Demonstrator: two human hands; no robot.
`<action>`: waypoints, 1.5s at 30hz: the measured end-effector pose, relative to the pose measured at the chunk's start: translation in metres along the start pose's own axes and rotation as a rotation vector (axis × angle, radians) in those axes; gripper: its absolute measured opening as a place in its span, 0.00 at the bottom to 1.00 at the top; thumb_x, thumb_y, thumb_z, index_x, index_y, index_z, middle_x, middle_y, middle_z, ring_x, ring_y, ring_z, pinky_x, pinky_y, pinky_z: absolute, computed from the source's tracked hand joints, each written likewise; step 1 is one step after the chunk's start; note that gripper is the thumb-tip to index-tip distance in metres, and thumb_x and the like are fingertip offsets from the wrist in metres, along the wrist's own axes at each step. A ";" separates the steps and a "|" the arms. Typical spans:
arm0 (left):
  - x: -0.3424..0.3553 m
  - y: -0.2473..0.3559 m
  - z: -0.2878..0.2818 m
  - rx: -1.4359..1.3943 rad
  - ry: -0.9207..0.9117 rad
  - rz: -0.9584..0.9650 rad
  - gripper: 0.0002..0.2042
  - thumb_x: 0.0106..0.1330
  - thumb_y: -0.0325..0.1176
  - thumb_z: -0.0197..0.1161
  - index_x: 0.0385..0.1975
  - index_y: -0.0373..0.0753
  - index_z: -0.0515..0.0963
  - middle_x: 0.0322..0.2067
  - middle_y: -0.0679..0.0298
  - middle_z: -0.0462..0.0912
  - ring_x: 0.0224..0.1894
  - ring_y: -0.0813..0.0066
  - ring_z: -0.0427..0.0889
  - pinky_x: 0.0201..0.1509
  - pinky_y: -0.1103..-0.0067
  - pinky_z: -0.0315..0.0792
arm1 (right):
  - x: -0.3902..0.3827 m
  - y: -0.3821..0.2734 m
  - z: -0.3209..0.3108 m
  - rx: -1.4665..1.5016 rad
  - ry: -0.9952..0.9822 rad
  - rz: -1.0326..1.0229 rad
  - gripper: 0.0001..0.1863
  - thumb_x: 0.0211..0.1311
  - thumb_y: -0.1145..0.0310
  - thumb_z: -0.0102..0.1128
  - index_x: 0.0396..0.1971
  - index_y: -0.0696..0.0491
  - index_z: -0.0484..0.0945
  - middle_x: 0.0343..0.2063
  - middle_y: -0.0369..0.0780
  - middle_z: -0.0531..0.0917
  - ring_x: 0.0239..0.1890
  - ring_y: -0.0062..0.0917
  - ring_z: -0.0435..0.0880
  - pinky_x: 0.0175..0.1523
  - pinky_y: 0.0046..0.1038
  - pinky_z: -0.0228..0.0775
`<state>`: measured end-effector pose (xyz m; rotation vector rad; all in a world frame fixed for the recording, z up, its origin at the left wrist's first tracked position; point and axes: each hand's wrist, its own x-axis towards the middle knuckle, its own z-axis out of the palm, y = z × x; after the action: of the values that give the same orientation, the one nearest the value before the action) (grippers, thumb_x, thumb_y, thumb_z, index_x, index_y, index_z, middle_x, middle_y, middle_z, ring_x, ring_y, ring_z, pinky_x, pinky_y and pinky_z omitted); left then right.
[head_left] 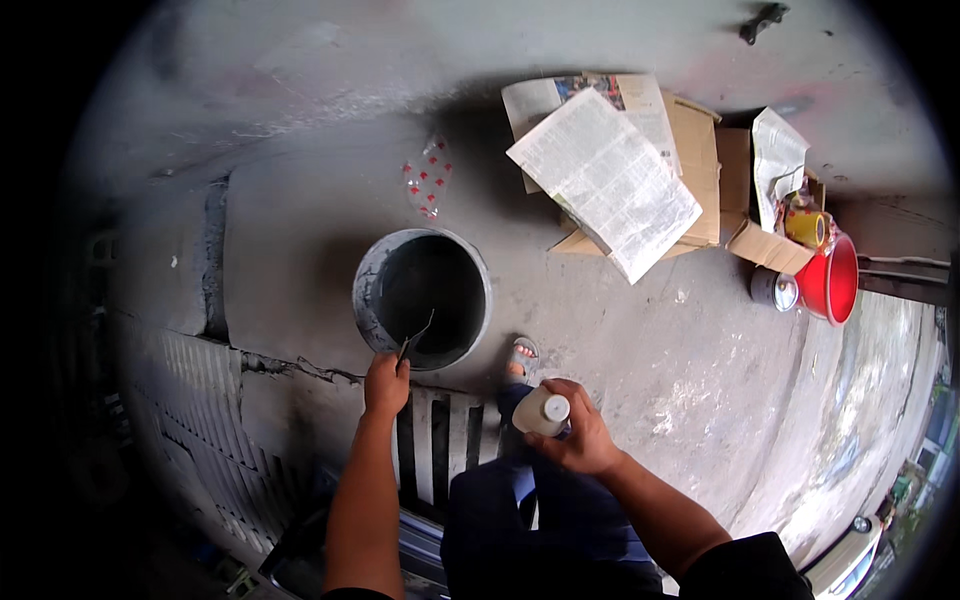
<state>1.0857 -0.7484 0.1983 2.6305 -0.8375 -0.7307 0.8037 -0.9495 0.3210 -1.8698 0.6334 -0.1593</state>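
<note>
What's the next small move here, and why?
Probably tip the white bottle in the right hand over the grey bucket. The bottle is held off to the side of the bucket, while the left hand holds a thin tool in the dark mix.

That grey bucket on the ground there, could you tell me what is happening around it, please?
A person stands over the grey bucket, which holds a dark mix. The left hand grips a thin tool that reaches into it. The right hand holds a small white bottle beside the knee. Newspapers lie on cardboard boxes behind, next to a red bucket.
</note>
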 end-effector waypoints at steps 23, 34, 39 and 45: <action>0.301 -0.064 0.194 0.554 -0.241 0.140 0.12 0.57 0.25 0.59 0.41 0.38 0.80 0.44 0.51 0.81 0.47 0.51 0.81 0.55 0.63 0.75 | 0.095 0.085 0.119 0.120 -0.002 0.207 0.41 0.43 0.68 0.79 0.58 0.60 0.65 0.52 0.53 0.74 0.50 0.47 0.81 0.50 0.36 0.79; 0.264 -0.055 0.112 -0.090 -0.043 0.369 0.10 0.64 0.34 0.64 0.36 0.33 0.76 0.37 0.54 0.82 0.37 0.55 0.81 0.43 0.69 0.74 | 0.106 0.072 0.120 0.052 0.068 0.192 0.43 0.39 0.71 0.80 0.58 0.61 0.66 0.53 0.52 0.75 0.51 0.45 0.80 0.52 0.35 0.78; 0.204 -0.051 0.053 -0.661 -0.235 -0.020 0.10 0.74 0.34 0.56 0.46 0.34 0.72 0.39 0.62 0.80 0.40 0.80 0.77 0.42 0.79 0.73 | 0.117 0.063 0.118 0.037 0.104 0.156 0.43 0.39 0.70 0.80 0.58 0.60 0.66 0.52 0.51 0.75 0.51 0.45 0.80 0.52 0.35 0.78; 0.169 -0.048 0.033 -1.123 -0.095 -0.295 0.13 0.74 0.36 0.55 0.50 0.34 0.72 0.43 0.63 0.79 0.43 0.80 0.77 0.50 0.78 0.74 | 0.120 0.052 0.119 0.041 0.103 0.129 0.42 0.41 0.69 0.79 0.58 0.60 0.66 0.51 0.51 0.75 0.48 0.44 0.81 0.50 0.34 0.79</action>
<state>1.2085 -0.8153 0.0876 1.6889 0.0300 -1.0075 0.9348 -0.9233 0.2056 -1.7842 0.8140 -0.1837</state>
